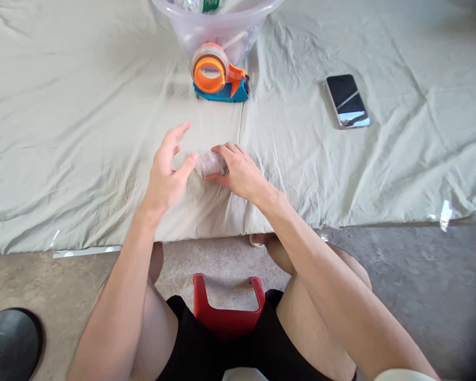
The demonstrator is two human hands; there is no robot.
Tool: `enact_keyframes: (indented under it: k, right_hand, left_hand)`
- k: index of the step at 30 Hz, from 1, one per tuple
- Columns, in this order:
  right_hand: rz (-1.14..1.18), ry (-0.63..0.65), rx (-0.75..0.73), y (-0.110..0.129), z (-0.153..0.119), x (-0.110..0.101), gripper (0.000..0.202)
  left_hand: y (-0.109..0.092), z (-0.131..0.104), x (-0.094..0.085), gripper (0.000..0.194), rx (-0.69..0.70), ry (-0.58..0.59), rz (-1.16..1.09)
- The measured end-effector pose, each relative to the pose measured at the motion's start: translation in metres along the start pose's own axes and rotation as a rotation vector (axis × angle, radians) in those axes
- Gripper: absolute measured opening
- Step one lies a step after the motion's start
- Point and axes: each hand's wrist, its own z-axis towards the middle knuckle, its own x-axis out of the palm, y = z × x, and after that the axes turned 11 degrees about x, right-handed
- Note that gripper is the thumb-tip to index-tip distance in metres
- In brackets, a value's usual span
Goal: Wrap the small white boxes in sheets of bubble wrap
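at the lower left of the frame a dark round base [8, 344] sits on the rough concrete floor [400, 275]. just left of centre the left hand [165, 172] hovers with fingers spread wide and holding nothing, its thumb touching the left end of a small clear wrapped bundle [211, 163]. the bundle lies at the middle of the frame on the pale sheet [63, 132], and the right hand [240, 172] has its grip curled over the bundle's right end, pinning it to the cloth.

to do this step well, the person would likely keep the right hand pressing steadily so the slick wrap does not roll, while the left thumb smooths the loose end flat before anything else is laid over it.

the bundle looks glossy and crinkled, roughly cylindrical. the sheet is soft, matte and creased. at upper centre stands a tape dispenser [219, 74] with a hard orange wheel, a teal plastic body and a pale roll, just in front of a translucent plastic tub [222, 29]. at the upper right a phone [347, 100] lies flat, its glass reflective. at lower centre a red plastic stool [227, 309] shows between the knees.
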Motion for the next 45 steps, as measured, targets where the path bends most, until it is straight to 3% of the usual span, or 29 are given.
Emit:
enact_keyframes:
  k: [3, 6, 9, 15, 23, 29, 34, 40, 45]
  right_hand:
    - [-0.023, -0.038, -0.022, -0.004, 0.000, 0.004, 0.051]
    - [-0.005, -0.073, -0.046, -0.007, -0.001, 0.007, 0.038]
    - [0.037, -0.065, -0.014, -0.008, -0.002, 0.009, 0.041]
    - [0.009, -0.031, 0.049, -0.006, -0.001, 0.006, 0.064]
    - [-0.035, -0.003, 0.070, -0.010, -0.003, 0.013, 0.075]
    - [0.103, 0.098, 0.119, -0.030, -0.008, -0.010, 0.122]
    - [0.204, 0.101, 0.101, -0.015, -0.021, -0.030, 0.109]
    - [0.123, 0.002, -0.002, 0.002, -0.015, -0.011, 0.085]
    - [0.124, 0.061, -0.051, 0.007, -0.014, -0.005, 0.082]
  left_hand:
    - [-0.015, 0.004, 0.023, 0.055, 0.051, -0.073, -0.025]
    - [-0.017, 0.010, 0.048, 0.075, 0.103, -0.033, 0.053]
    - [-0.010, 0.017, 0.061, 0.081, 0.119, 0.035, 0.114]
    - [0.002, 0.018, 0.052, 0.079, 0.108, 0.115, 0.059]
    - [0.006, 0.017, 0.050, 0.047, 0.069, 0.075, -0.015]
    - [0.013, 0.020, 0.055, 0.056, 0.035, 0.073, 0.039]
    - [0.020, 0.024, 0.058, 0.062, 0.030, 0.077, 0.030]
    - [0.030, 0.021, 0.060, 0.064, 0.014, 0.075, 0.086]
    - [0.040, 0.019, 0.062, 0.082, -0.006, 0.091, 0.096]
